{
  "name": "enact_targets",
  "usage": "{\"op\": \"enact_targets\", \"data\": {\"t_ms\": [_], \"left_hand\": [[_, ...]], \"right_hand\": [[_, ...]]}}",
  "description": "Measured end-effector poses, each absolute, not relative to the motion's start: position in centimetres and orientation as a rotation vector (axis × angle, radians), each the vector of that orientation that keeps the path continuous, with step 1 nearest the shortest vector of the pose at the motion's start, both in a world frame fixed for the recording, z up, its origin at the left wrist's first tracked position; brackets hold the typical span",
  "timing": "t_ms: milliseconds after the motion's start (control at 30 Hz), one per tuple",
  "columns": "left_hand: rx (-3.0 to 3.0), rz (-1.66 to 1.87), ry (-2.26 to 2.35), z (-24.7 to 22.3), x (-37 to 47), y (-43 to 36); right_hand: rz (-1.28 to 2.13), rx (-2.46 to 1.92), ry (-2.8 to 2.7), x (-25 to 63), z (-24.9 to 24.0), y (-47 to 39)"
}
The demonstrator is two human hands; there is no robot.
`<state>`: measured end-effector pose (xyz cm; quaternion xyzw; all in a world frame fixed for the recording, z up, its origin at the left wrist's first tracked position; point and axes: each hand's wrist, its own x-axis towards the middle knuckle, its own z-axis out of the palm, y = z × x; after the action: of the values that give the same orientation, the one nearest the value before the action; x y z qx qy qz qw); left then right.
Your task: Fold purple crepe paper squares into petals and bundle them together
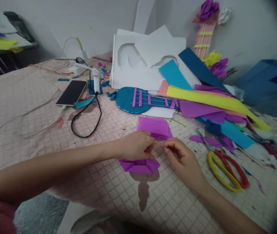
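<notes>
A folded purple paper piece (139,166) lies on the checked tablecloth near the front edge. Over its upper part, my left hand (138,145) has its fingers closed on the purple paper. Just to the right, my right hand (179,156) is pinched, thumb and index finger together; whatever may be between its fingertips is too small to make out. Beyond both hands sits a stack of purple paper (153,127). Behind that stack lies a blue guitar-shaped craft (131,100) with purple strips across its strings.
Scissors with yellow and red handles (226,170) lie at the right, beside coloured paper strips (209,99). White cut-out boards (148,58) stand at the back. A phone (72,93), a looped black cord and cables are at the left.
</notes>
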<state>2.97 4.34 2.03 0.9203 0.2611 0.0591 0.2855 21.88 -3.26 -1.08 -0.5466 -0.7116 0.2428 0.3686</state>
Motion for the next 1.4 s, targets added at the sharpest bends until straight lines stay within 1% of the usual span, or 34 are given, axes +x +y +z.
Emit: {"op": "enact_targets", "data": {"t_ms": [100,200,333,400,500,600,767,900,1000,1133,1233,1400], "left_hand": [[2.310,0.150,0.729,1.8,3.0,4.8],[2.154,0.252,0.774,1.4,2.5,5.0],[2.122,0.322,0.847,1.4,1.2,5.1],[2.122,0.289,0.825,1.8,0.5,5.2],[2.085,0.142,0.708,2.4,-0.5,5.7],[1.953,0.060,0.678,2.4,-0.8,6.1],[1.395,0.331,0.853,1.7,0.0,4.8],[1.233,0.428,0.854,1.0,0.3,2.5],[1.326,0.478,0.779,0.4,-0.1,1.0],[1.698,0.639,0.813,-0.1,-0.6,-0.3],[1.989,0.708,0.912,0.0,-0.6,-0.5],[2.208,0.786,0.930,-0.3,-0.4,-0.6]], "right_hand": [[0.638,-1.425,-1.780,21.9,-1.0,-3.4],[0.680,-1.453,-1.722,22.0,-0.9,-3.6],[0.714,-1.462,-1.687,21.9,-1.0,-3.8],[0.723,-1.464,-1.683,21.9,-1.0,-3.8],[0.741,-1.453,-1.696,21.7,-1.0,-3.7],[0.750,-1.436,-1.718,21.5,-1.1,-3.8],[0.676,-1.428,-1.738,21.7,-1.0,-3.8],[0.424,-1.372,-1.794,22.0,-0.5,-4.0],[0.288,-1.240,-1.935,21.8,0.0,-4.8],[0.257,-1.079,-2.177,20.6,0.3,-6.5],[0.188,-1.093,-2.255,19.3,0.1,-7.5],[0.066,-1.169,-2.253,17.9,-0.8,-8.0]]}}
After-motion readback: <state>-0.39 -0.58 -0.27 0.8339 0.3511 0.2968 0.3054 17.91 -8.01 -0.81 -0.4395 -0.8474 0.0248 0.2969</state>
